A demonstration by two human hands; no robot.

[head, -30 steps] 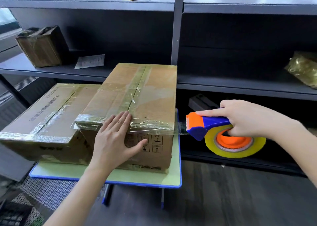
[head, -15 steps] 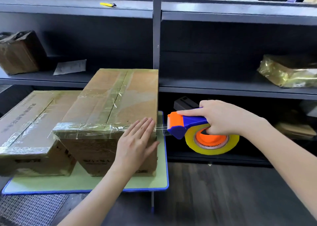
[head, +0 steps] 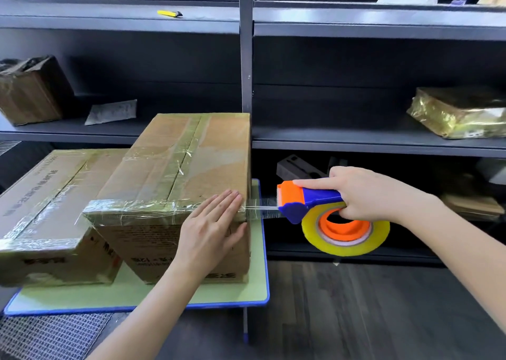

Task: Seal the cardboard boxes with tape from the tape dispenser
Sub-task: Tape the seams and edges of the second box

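Note:
A tall cardboard box (head: 175, 168) stands on a small green table (head: 254, 283), with clear tape along its top seam and its near top edge. My left hand (head: 213, 228) presses flat on the box's near right corner, fingers straight over the tape. My right hand (head: 367, 192) grips the blue and orange tape dispenser (head: 306, 198) just right of the box, index finger along its top. A strip of clear tape (head: 260, 209) stretches from the box corner to the dispenser. A yellow tape roll (head: 345, 231) hangs under it. A lower taped box (head: 46, 195) lies to the left.
Dark metal shelving (head: 246, 58) stands right behind the table. On it are a brown box (head: 30, 91), a paper sheet (head: 112, 112), a yellow marker (head: 168, 13) and a gold-wrapped parcel (head: 454, 113). A wire mesh (head: 49, 335) lies on the dark wood floor, bottom left.
My left hand slid right along the box's near edge to its right corner. The dispenser stayed just off the box's right side, tape still stretched. The view shifted to the right.

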